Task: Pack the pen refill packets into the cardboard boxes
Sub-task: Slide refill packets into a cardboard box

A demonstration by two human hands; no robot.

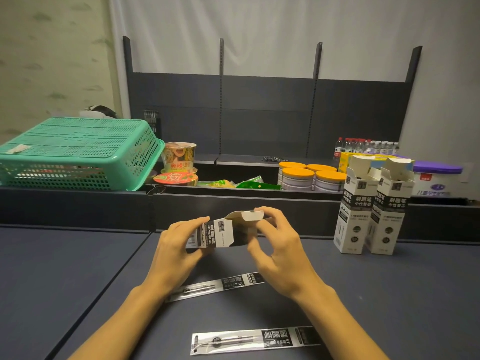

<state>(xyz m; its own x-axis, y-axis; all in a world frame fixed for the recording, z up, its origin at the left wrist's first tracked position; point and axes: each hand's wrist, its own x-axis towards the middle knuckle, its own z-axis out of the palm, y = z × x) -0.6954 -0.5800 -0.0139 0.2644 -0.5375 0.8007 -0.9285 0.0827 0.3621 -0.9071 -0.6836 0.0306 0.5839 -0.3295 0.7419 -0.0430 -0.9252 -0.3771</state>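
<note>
Cardboard is the worry right now: the box (223, 233) is up off the table (389, 294), lying on its side between both hands, and it looks thin enough to buckle.

On the left, the left hand (179, 242) grips the box's closed end, fingers curled round the printed side. Squeeze too hard there and the walls could cave, leaving no room for a packet to slide in.

Centre now, and the flap (250, 215) at the open end is lifted. That flap could crease or tear at its fold if it gets bent back too far.

Moving right, the right hand (275, 242) has fingertips pinching at the flap and the mouth of the box. Exactly which fingers touch card is hard to make out, since the hand covers that end.

Below, two packets (215, 287) lie flat on the table, not yet packed; the near one (255, 340) sits close to the table's front edge, and a forearm sweeping back could knock it off. The far packet's left end is hidden under the left wrist.

Far right, two upright boxes (374, 206) stand touching, tops open. Tall and narrow, I'd say they tip easily if bumped. Whether they hold anything, or whether the held box does, cannot be seen.
</note>
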